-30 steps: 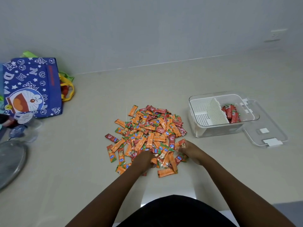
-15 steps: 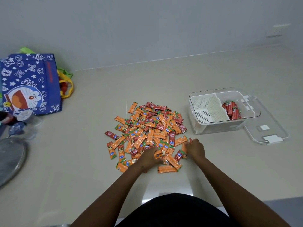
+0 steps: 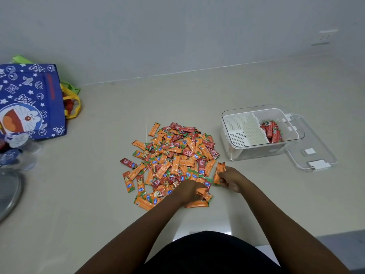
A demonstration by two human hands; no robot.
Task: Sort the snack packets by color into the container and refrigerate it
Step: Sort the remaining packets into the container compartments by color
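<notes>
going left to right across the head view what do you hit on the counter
metal lid at the left edge → blue cartoon bag → pile of snack packets → right hand holding orange packets → divided container with red packets in its right compartment → clear lid

Off to my far left I see a blue cartoon-print tote bag lying on the beige floor, with yellow and green handles poking out from behind its right edge. Just below the bag sit some clear plastic items I can't make out, and a round metal lid at the left edge. A white wall socket is on the wall at upper right.
</notes>
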